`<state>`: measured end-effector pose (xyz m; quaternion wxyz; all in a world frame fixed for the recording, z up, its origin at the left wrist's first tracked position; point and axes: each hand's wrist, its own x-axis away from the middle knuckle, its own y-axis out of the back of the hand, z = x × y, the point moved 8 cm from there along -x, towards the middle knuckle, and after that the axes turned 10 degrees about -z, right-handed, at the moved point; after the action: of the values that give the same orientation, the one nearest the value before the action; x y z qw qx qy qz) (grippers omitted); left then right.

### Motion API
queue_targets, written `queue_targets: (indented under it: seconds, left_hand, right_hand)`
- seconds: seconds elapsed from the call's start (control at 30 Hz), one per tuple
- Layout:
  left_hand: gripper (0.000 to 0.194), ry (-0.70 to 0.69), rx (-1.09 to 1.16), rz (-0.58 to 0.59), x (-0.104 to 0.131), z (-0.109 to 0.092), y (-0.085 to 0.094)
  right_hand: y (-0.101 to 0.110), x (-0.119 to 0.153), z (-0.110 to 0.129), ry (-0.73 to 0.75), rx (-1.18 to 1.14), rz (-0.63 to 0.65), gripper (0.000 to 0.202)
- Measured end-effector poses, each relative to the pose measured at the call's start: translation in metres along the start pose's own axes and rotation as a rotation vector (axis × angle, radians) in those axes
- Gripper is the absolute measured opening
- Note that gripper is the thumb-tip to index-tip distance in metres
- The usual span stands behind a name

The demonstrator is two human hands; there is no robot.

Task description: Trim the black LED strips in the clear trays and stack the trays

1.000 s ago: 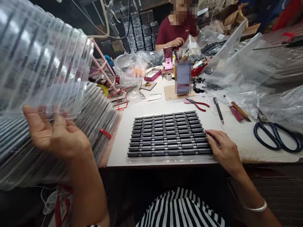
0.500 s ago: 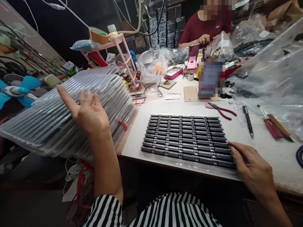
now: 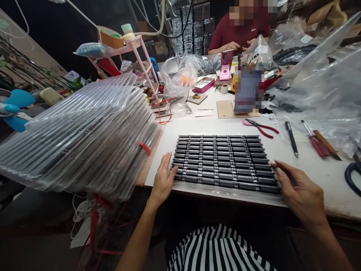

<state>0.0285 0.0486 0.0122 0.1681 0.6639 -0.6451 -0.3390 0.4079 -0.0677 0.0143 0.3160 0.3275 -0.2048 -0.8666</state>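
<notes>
A clear plastic tray (image 3: 220, 162) filled with rows of black comb-like parts lies flat near the table's front edge. My left hand (image 3: 165, 178) is at its left end, fingers stretched along the side and thumb over the corner. At the right end my right hand (image 3: 300, 188) has its thumb and fingers on the tray's edge, gripping it. To the left leans a tall stack of clear plastic trays (image 3: 93, 131), and a small red strip (image 3: 145, 148) shows at its right side.
Behind the tray lie red-handled pliers (image 3: 263, 129), a black pen (image 3: 291, 139) and a red-handled tool (image 3: 318, 146). A blurred screen (image 3: 247, 92) stands farther back. Plastic bags cover the right. A person in a dark red shirt (image 3: 239, 32) sits opposite.
My left hand has come down from above the stack of trays to the left end of the filled tray. My right hand has stayed at the right end. The view has shifted slightly.
</notes>
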Motion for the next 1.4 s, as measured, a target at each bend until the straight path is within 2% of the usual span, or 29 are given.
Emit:
queue_targets:
  seconds: [0.13,0.4,0.6,0.83,0.93,1.1,1.4]
  left_hand:
    - [0.062,-0.101,-0.115,0.000,0.005,-0.007,-0.008]
    - [0.067,-0.015,-0.034,-0.075,0.002,-0.005,-0.003]
    - [0.069,-0.021,-0.046,-0.067,0.003,-0.006,-0.001]
    - [0.065,0.021,-0.033,-0.118,-0.021,0.009,0.005]
    - [0.064,0.035,0.022,-0.143,-0.027,0.016,0.005]
    - [0.062,0.057,0.136,-0.148,-0.023,0.022,0.002]
    - [0.054,-0.002,0.183,-0.134,-0.019,0.007,0.004]
  right_hand:
    - [0.002,0.000,-0.001,0.005,-0.036,-0.028,0.039]
    - [0.003,0.002,-0.015,-0.009,-0.190,-0.106,0.035]
    - [0.003,0.000,-0.009,0.070,-0.205,-0.143,0.035]
    - [0.003,-0.002,0.001,0.111,-0.151,-0.133,0.033]
    - [0.001,-0.001,-0.005,0.046,-0.191,-0.082,0.034]
    - [-0.003,-0.002,-0.016,-0.096,-0.255,-0.003,0.039]
    - [-0.002,0.002,-0.020,-0.221,-0.163,0.024,0.045]
